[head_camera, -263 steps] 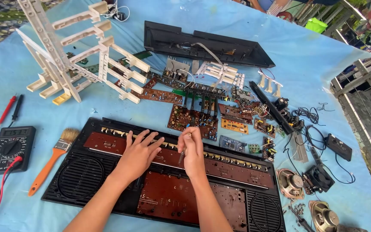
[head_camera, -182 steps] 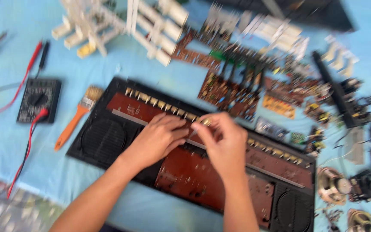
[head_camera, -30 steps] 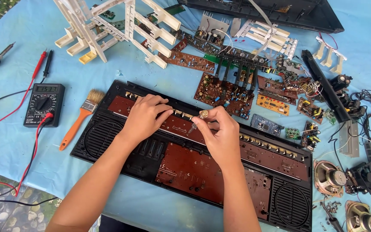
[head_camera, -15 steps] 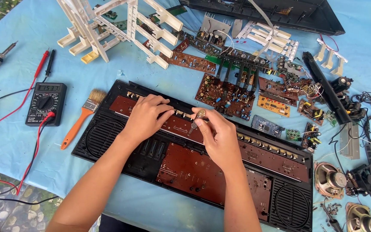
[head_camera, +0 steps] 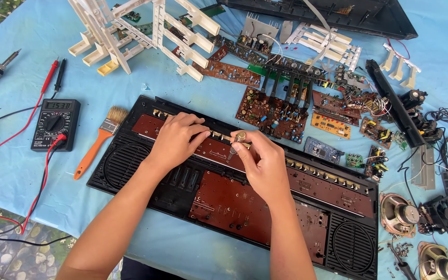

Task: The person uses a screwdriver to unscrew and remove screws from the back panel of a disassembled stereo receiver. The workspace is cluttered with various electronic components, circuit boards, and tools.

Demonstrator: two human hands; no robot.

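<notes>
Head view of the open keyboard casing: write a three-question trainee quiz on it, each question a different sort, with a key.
1. True or false: the right hand grips a small screwdriver upright over the brown circuit board.
2. Which lies between the multimeter and the black casing?
A. an orange-handled paintbrush
B. a loose speaker
C. a white key frame
3. Fill in: the left hand rests on the ____ edge of the casing, beside the right hand.

Key
1. True
2. A
3. upper (far)
</notes>
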